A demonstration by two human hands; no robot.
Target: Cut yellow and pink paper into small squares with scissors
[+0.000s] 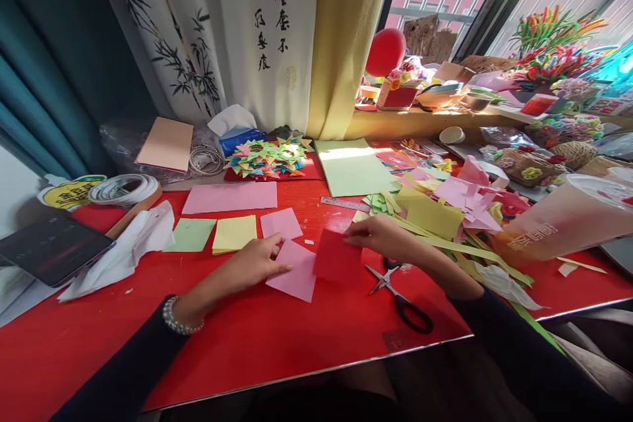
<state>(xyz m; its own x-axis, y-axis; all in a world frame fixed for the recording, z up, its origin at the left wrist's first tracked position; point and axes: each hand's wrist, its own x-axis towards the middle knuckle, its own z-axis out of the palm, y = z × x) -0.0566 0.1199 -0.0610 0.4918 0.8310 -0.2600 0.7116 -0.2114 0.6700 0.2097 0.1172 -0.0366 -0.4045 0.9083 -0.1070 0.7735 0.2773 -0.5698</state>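
My left hand pinches a pink paper square between thumb and fingers, just above the red table. In my right hand is a red paper square, gripped at its upper right corner. The two squares lie side by side, their edges close together or slightly overlapping. Behind my left hand lies another pink square, with a yellow paper stack and a green paper square to its left. Scissors with black handles rest below my right hand, blades apart.
Paper scraps are heaped at right beside a large plastic cup. A pile of folded paper pieces, a pink sheet, a green sheet and a ruler lie farther back. Tape rolls and a dark device stand left.
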